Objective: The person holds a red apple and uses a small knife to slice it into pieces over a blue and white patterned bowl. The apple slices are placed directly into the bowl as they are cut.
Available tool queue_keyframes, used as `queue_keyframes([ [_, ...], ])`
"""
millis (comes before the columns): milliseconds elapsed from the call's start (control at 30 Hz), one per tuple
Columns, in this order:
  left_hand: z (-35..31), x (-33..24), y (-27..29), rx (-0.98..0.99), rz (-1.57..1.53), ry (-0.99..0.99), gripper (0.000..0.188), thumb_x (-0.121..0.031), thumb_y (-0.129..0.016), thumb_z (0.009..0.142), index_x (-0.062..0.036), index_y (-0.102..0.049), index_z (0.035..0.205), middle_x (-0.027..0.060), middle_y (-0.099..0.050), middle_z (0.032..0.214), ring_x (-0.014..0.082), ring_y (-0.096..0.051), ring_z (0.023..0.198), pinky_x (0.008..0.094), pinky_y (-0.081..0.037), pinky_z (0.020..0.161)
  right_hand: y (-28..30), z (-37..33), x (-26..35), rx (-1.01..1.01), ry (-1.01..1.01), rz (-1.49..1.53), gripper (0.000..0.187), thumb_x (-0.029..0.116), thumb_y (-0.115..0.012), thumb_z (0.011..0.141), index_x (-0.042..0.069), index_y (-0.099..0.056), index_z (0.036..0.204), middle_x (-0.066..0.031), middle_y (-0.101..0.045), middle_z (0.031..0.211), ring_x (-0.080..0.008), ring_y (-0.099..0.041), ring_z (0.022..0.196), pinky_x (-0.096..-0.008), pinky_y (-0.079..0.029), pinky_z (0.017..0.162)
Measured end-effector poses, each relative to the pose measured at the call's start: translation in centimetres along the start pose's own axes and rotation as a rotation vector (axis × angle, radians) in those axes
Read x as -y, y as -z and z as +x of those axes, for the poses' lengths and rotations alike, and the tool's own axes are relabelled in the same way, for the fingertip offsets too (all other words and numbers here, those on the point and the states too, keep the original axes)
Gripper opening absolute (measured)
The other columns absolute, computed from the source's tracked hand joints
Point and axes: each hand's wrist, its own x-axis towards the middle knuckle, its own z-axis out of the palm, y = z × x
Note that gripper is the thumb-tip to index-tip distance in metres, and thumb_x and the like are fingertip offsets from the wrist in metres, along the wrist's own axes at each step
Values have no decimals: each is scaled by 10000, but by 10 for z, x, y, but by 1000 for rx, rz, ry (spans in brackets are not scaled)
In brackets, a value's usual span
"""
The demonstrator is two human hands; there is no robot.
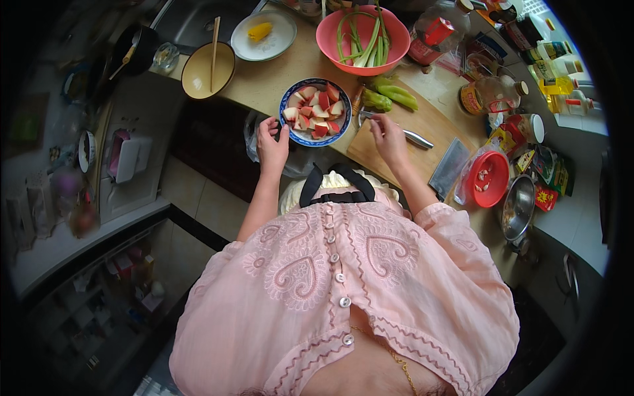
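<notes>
Cut pieces of red-skinned, white-fleshed fruit (317, 111) fill a blue-and-white bowl (288, 131) at the counter's front edge. Beside the bowl's left rim is my left hand (271, 144), fingers loosely curved and apart, with nothing visible in it; whether the thumb touches the rim is unclear. To the right, my right hand (391, 138) is closed over a metal tool that looks like a peeler (417, 138). Its handle shows right of the hand, and a curved metal end shows left of it. Green peppers (395, 96) lie just beyond on the wooden cutting board (432, 119).
A cleaver (449, 167) lies at the board's right. Behind stand a pink basin (330, 58) of green stalks, a white plate (281, 47) with a yellow piece, and a yellow bowl (191, 76) with chopsticks. Bottles, a red bowl (490, 191) and a metal bowl (518, 210) crowd the right.
</notes>
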Motion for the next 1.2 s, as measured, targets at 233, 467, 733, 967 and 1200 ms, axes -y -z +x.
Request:
queue_keyframes([
  [233, 17, 28, -9, 330, -453, 200, 366, -73, -644, 851, 63, -516, 1167, 98, -667, 990, 110, -625, 840, 248, -497, 738, -53, 7, 30, 373, -506, 435, 382, 279, -465, 971, -26, -408, 1194, -153, -644, 857, -212, -669, 575, -295, -534, 462],
  [467, 26, 34, -9, 518, -423, 170, 337, 6, -613, 840, 29, -529, 1166, 74, -663, 1010, 103, -624, 882, 245, -485, 782, -63, 5, 31, 312, -570, 634, 310, 210, -405, 981, -5, -378, 1203, -148, -635, 831, -214, -668, 579, -272, -536, 453],
  [733, 7, -32, 42, 480, -381, -92, 383, -14, -573, 861, 12, -503, 1236, 101, -652, 1055, 137, -620, 954, 268, -473, 836, -44, -33, 80, 115, -367, 717, 268, 176, -378, 1002, -12, -402, 1192, -136, -642, 790, -185, -650, 555, -234, -529, 459],
  [967, 4, -28, 72, 352, -460, -126, 305, -39, -597, 852, 26, -541, 1144, 120, -666, 990, 157, -633, 918, 290, -480, 812, -45, -21, 117, 233, -266, 662, 229, 154, -390, 994, -27, -425, 1129, -136, -637, 778, -184, -652, 544, -242, -511, 427],
  [1200, -41, -18, 108, 136, -488, -46, 271, -57, -605, 865, 32, -535, 1112, 123, -673, 970, 124, -629, 897, 272, -479, 780, -57, -28, 141, 436, -243, 596, 228, 151, -412, 985, -51, -446, 1085, -144, -629, 720, -211, -652, 520, -273, -508, 407],
])
